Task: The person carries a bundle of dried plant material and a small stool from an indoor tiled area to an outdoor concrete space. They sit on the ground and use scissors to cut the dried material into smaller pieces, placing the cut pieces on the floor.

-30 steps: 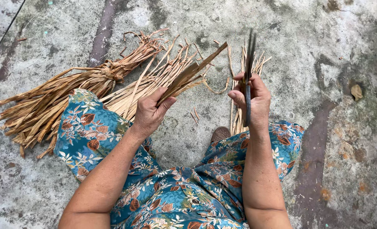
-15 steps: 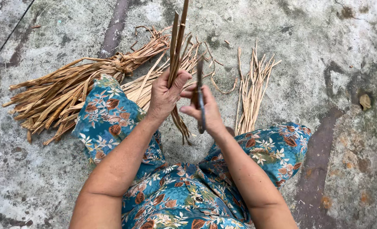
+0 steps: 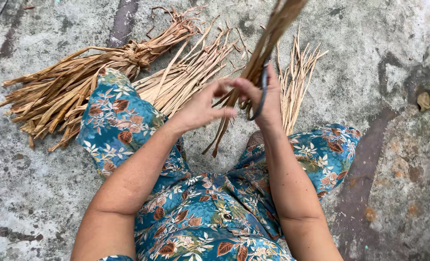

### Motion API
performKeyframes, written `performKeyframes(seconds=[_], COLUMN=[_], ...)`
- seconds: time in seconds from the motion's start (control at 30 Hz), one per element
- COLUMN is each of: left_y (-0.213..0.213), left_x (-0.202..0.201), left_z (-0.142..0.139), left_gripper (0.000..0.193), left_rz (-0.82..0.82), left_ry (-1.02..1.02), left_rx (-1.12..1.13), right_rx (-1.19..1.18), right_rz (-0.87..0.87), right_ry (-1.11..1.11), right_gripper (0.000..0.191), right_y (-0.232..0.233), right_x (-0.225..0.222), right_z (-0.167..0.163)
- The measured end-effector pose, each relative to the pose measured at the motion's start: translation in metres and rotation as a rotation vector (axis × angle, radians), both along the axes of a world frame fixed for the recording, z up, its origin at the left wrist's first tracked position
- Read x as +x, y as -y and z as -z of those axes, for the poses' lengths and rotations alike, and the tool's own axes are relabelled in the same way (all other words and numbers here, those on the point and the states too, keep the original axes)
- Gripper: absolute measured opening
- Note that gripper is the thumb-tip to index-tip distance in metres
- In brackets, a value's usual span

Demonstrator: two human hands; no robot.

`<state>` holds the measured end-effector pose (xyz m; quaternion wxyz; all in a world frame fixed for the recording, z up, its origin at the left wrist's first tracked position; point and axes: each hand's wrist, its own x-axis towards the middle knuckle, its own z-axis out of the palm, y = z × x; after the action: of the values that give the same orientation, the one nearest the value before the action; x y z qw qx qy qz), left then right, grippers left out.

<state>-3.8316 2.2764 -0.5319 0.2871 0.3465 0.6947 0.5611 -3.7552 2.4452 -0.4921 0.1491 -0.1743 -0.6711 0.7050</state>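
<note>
A thin bunch of dried brown leaf strips [image 3: 261, 53] stands nearly upright between both hands, its top leaving the frame. My left hand [image 3: 203, 106] pinches the lower part of the bunch with thumb and fingers. My right hand [image 3: 266, 99] grips the same bunch from the right and also holds a dark curved blade-like tool [image 3: 262, 94] against it. The bunch's lower ends [image 3: 217, 140] hang free above my lap.
A tied bundle of dried leaves [image 3: 74, 89] lies on the concrete floor [image 3: 370, 53] at left. Loose pale strips [image 3: 191, 72] fan out beside it, another small pile [image 3: 299, 77] lies right of my hands. My knees in blue flowered cloth [image 3: 123, 121] spread below.
My hands came together from apart. The strips swung from slanted to almost upright and rose toward the camera, and my right hand with the dark tool moved left against them.
</note>
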Motion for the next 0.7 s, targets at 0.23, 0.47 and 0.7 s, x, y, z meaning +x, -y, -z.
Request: performKeyframes(seconds=[0.23, 0.47, 0.7], left_y=[-0.025, 0.039, 0.061], left_x=[0.010, -0.081, -0.100], left_z=[0.015, 0.004, 0.007], left_gripper=[0.027, 0.032, 0.026], left_rz=[0.001, -0.417, -0.516], left_ry=[0.507, 0.700, 0.932], left_rx=[0.247, 1.022, 1.233], right_rx=[-0.209, -0.070, -0.185], right_rz=[0.122, 0.165, 0.073], right_ry=[-0.297, -0.172, -0.190], right_gripper=[0.042, 0.037, 0.037], right_y=[-0.028, -0.038, -0.019], right_x=[0.002, 0.007, 0.016], right_z=[-0.013, 0.000, 0.005])
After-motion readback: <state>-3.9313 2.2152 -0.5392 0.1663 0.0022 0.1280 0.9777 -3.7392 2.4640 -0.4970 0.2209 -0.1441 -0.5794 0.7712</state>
